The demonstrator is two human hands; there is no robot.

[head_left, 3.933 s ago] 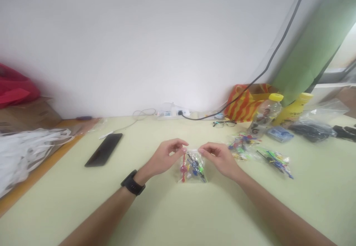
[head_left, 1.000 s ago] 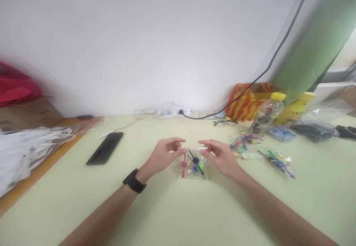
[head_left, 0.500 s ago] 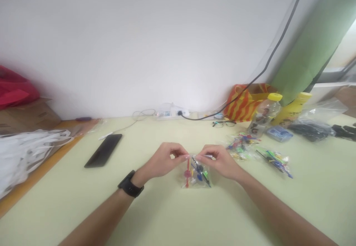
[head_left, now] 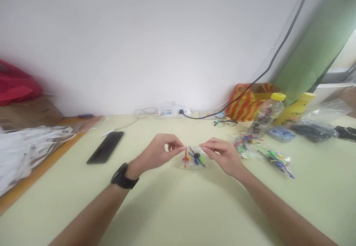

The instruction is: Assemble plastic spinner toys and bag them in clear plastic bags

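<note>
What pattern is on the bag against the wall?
The bag has red and yellow stripes, head view.

Both hands, left (head_left: 155,153) and right (head_left: 224,156), pinch a small clear bag (head_left: 193,158) of coloured pieces over the table (head_left: 178,209).

Pale green table (head_left: 178,209) bearing a phone (head_left: 105,147) at left, a power strip (head_left: 174,111) and glasses (head_left: 225,122) by the wall, and bottles (head_left: 265,119) and packets (head_left: 274,159) at right.

The bag (head_left: 193,163) is thin clear plastic, glossy and crinkled; the coloured pieces (head_left: 197,155) inside look like hard plastic, though they blur. The table (head_left: 178,209) is smooth and matt. The phone (head_left: 105,147) is glossy black, the watch strap (head_left: 122,178) matt black.
</note>
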